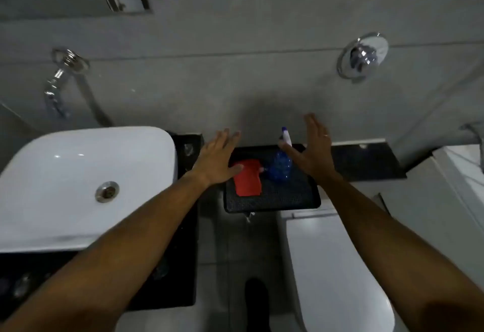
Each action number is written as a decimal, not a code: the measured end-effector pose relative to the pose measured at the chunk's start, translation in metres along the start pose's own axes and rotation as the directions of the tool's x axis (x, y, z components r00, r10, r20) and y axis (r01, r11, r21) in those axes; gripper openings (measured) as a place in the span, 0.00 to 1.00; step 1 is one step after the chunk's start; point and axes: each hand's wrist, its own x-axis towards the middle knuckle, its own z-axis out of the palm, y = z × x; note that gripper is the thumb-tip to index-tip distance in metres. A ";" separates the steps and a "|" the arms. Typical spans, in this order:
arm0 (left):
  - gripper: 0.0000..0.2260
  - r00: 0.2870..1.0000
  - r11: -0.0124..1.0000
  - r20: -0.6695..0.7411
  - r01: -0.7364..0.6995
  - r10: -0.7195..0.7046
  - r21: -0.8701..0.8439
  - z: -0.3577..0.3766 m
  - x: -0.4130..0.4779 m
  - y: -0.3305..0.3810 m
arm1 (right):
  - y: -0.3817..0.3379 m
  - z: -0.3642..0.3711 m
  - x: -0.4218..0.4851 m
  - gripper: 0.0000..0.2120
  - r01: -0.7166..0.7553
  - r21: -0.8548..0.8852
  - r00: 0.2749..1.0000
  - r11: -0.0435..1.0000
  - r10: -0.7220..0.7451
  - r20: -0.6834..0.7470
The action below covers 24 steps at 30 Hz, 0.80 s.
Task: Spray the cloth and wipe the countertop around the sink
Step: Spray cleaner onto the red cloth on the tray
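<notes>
A red cloth [248,182] lies flat on a black tray [272,202] right of the white sink [86,182]. A blue spray bottle [280,165] with a white nozzle stands on the tray beside the cloth. My left hand [217,160] hovers open over the tray's left edge, its thumb above the cloth. My right hand [310,148] is spread open just right of the bottle, thumb near the nozzle, holding nothing. The black countertop [183,240] shows around the sink.
A white toilet [332,266] stands below the tray on the right. A chrome faucet [60,80] and a round wall valve [362,55] are mounted on the grey wall. A dark ledge [366,162] runs right of the tray.
</notes>
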 end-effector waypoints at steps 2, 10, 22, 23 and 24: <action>0.42 0.998 0.997 0.065 0.019 -0.015 -0.075 0.023 0.016 -0.002 | 0.029 0.014 0.006 0.49 -0.110 0.132 0.994 0.985 0.109 0.012; 0.41 0.952 0.969 0.263 0.201 -0.159 -0.143 0.111 0.038 -0.017 | 0.094 0.086 0.033 0.39 -0.316 0.339 0.923 0.886 0.205 0.325; 0.42 0.908 0.955 0.363 0.271 -0.211 -0.122 0.165 0.045 -0.037 | 0.110 0.140 0.063 0.04 -0.343 0.451 0.932 0.824 0.240 0.270; 0.41 0.906 0.955 0.364 0.273 -0.215 -0.116 0.167 0.045 -0.038 | 0.109 0.141 0.066 0.04 -0.363 0.465 0.928 0.808 0.265 0.264; 0.41 0.904 0.956 0.369 0.273 -0.216 -0.109 0.169 0.045 -0.040 | 0.109 0.140 0.068 0.08 -0.377 0.482 0.925 0.791 0.288 0.249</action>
